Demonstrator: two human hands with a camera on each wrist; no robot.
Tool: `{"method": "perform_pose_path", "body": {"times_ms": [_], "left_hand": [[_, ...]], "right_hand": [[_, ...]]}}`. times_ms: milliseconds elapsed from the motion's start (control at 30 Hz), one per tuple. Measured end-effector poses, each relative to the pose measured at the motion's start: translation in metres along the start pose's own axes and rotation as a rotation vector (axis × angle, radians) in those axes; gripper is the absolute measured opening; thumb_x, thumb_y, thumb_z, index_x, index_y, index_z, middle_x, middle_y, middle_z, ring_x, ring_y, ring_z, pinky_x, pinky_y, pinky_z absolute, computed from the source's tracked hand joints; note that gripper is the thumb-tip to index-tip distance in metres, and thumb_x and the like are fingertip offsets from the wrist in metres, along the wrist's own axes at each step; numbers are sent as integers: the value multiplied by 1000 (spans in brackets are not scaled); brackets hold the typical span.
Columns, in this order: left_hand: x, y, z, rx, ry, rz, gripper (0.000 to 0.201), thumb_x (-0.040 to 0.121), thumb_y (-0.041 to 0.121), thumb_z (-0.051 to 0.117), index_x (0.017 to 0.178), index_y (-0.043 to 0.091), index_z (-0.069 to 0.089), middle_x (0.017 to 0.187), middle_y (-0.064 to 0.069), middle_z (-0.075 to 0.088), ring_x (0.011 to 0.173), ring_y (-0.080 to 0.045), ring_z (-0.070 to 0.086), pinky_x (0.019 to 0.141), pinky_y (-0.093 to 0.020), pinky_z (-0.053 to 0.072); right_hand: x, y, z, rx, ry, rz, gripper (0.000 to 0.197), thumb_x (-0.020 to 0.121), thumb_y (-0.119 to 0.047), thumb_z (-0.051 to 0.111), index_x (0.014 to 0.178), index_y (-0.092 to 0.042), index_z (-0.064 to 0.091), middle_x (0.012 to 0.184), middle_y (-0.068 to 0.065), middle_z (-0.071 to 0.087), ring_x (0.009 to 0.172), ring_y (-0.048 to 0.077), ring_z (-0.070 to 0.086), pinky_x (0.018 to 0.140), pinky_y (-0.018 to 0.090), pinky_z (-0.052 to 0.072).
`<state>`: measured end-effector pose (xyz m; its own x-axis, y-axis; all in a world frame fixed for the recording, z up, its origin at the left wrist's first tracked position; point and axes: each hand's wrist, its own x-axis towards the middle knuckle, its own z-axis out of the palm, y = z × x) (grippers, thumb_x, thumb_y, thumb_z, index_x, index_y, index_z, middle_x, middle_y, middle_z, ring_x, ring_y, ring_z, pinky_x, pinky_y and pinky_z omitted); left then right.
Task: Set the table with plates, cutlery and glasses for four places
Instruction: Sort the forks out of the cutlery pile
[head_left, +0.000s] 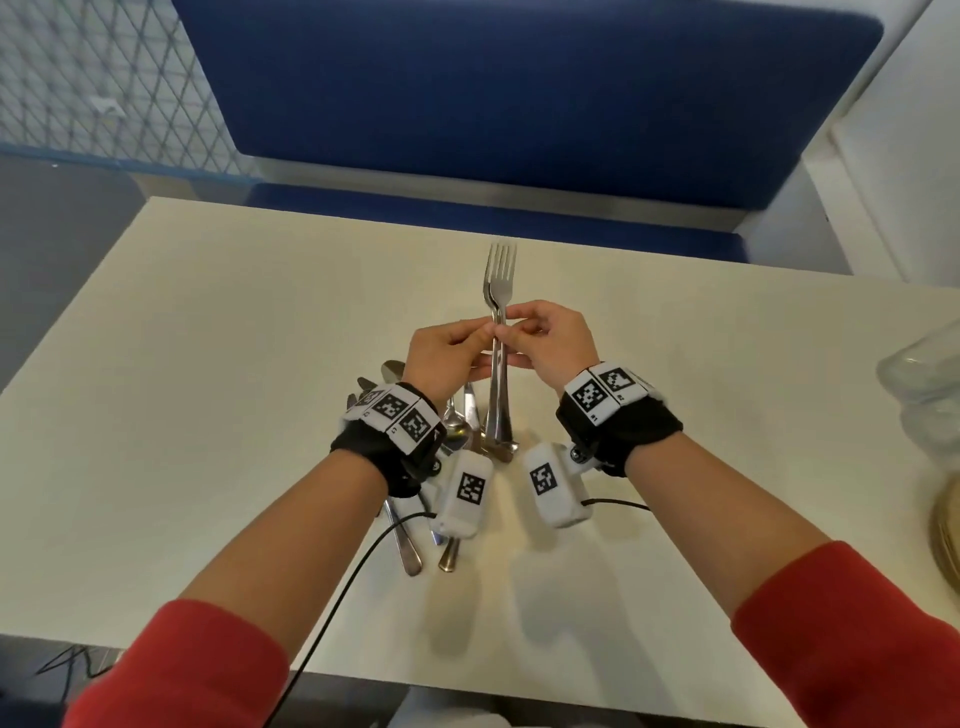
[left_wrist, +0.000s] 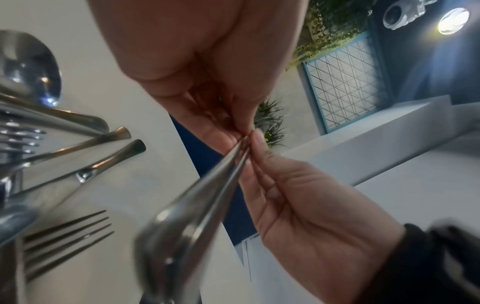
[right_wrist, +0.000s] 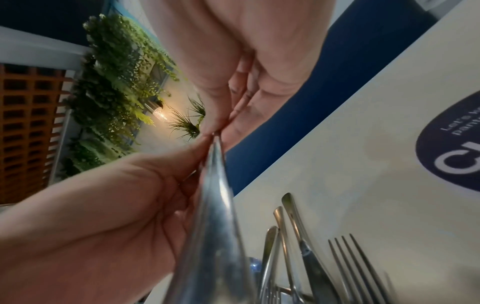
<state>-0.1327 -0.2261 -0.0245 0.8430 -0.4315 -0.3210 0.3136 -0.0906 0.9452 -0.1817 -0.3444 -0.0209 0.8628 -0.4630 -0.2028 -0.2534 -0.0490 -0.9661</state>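
Two steel forks (head_left: 500, 280) are held together above the cream table (head_left: 208, 364), tines pointing away from me. My left hand (head_left: 483, 335) pinches their stems from the left, and my right hand (head_left: 511, 327) pinches them from the right at the same height. In the left wrist view the fork handles (left_wrist: 207, 197) run toward the camera, pinched by my left hand (left_wrist: 240, 133). The right wrist view shows these handles (right_wrist: 215, 205) below my right hand (right_wrist: 215, 129). A loose cutlery pile (head_left: 457, 426) lies on the table beneath my wrists.
Clear glasses (head_left: 924, 379) and a stack of plates (head_left: 950, 525) sit at the table's right edge. The pile holds a spoon (left_wrist: 31, 67), a fork (right_wrist: 358, 267) and knives (right_wrist: 306, 242). A blue bench (head_left: 519, 93) runs behind the far edge. A dark logo sticker (right_wrist: 454, 144) marks the tabletop.
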Motion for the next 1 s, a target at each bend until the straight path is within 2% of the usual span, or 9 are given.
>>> {"method": "perform_pose_path", "body": {"times_ms": [167, 333, 433, 500, 633, 767, 833, 900, 1000], "left_hand": [[-7, 2, -4, -37, -49, -54, 24, 92, 12, 59, 113, 2, 65, 81, -7, 69, 56, -3, 66, 59, -14, 56], [-12, 0, -7, -130, -145, -151, 23, 92, 9, 57, 113, 2, 64, 72, -1, 71, 56, -5, 67, 59, -16, 57], [-10, -4, -9, -97, -131, -138, 23, 90, 7, 59, 111, 0, 65, 74, -5, 72, 58, -8, 69, 62, -18, 59], [-8, -5, -13, -45, -113, -124, 21, 88, 6, 63, 107, -1, 67, 65, -4, 72, 54, -8, 68, 58, -18, 58], [-3, -1, -30, 183, -61, -38, 14, 81, 13, 73, 94, 8, 74, 63, 2, 72, 50, -4, 65, 52, -15, 53], [4, 1, -71, 356, 14, 37, 4, 77, 22, 77, 77, 25, 76, 74, -5, 73, 59, -14, 63, 63, -28, 58], [7, 1, -97, 498, 38, 36, 1, 78, 22, 76, 78, 23, 76, 73, -1, 73, 60, -13, 63, 64, -24, 58], [7, -6, -118, 707, 9, 28, 9, 78, 24, 76, 83, 17, 76, 73, 5, 70, 61, -7, 61, 59, -16, 51], [5, -19, -131, 952, -55, 32, 17, 80, 30, 73, 86, 14, 76, 82, 1, 71, 75, -10, 61, 66, -20, 46]], "right_hand": [[-8, 6, -1, 69, 19, 20, 20, 80, -11, 73, 99, -11, 66, 73, 5, 65, 69, 17, 67, 74, 31, 60], [-15, 6, -2, 29, -111, 111, 33, 89, -18, 63, 119, -6, 61, 85, 1, 65, 85, 17, 66, 75, 25, 58], [-19, 6, 4, -19, -228, 145, 29, 97, -18, 48, 120, -5, 59, 100, 9, 65, 92, 24, 66, 77, 35, 58], [-22, 7, 9, -31, -228, 161, 28, 99, -17, 44, 120, -5, 59, 99, 13, 65, 85, 27, 67, 77, 40, 58], [-25, 8, 21, 74, -177, 223, 26, 98, -14, 46, 115, -1, 60, 81, 8, 64, 59, 14, 64, 57, 23, 57], [-23, 6, 41, -67, -116, 165, 23, 99, -13, 44, 111, -2, 61, 73, 2, 64, 48, 4, 54, 50, 14, 47], [-25, 8, 51, -144, -58, 155, 24, 99, -11, 41, 110, -1, 60, 68, 1, 61, 46, 4, 48, 45, 12, 42], [-27, 12, 60, -243, -7, 163, 25, 100, -13, 39, 109, -2, 60, 67, -1, 57, 50, 7, 46, 47, 14, 40], [-35, 23, 75, -352, 51, 197, 27, 100, -17, 38, 109, -6, 60, 68, -5, 55, 59, 7, 48, 64, 25, 43]]}}
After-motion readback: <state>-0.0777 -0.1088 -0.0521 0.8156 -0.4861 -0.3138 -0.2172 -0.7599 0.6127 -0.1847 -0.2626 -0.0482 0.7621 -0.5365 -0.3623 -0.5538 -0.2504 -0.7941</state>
